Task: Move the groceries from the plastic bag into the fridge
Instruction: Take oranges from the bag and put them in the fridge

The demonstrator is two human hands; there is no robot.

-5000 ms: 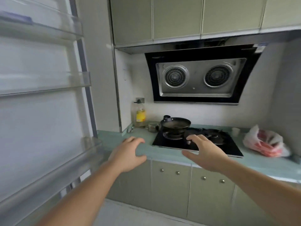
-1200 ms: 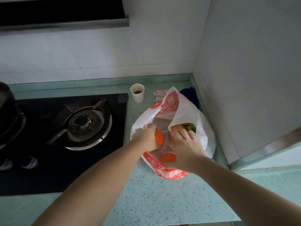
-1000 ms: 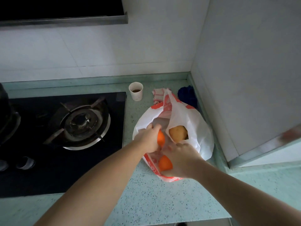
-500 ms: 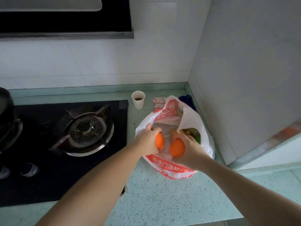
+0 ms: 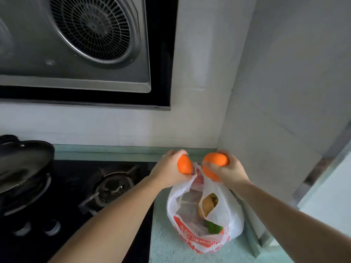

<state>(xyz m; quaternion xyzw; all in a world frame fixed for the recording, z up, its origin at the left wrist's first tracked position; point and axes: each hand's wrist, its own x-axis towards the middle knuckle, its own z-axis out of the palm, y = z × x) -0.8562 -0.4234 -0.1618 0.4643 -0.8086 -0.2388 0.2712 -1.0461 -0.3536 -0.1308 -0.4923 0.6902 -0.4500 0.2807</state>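
A person's left hand [image 5: 169,170] grips one orange [image 5: 184,167] and the right hand [image 5: 227,170] grips two oranges [image 5: 215,161], all lifted just above the open plastic bag [image 5: 224,211] on the green countertop [image 5: 167,243]. The unloading step looks underway: next, likely turn and carry the fruit to the fridge, which is out of view. Still in the bag are a brownish item [image 5: 208,203] and something green [image 5: 213,229]. To the left sit a gas hob [image 5: 112,186] and a dark pan [image 5: 22,160], under a range hood [image 5: 85,44]. A bag handle seems caught near the fingers
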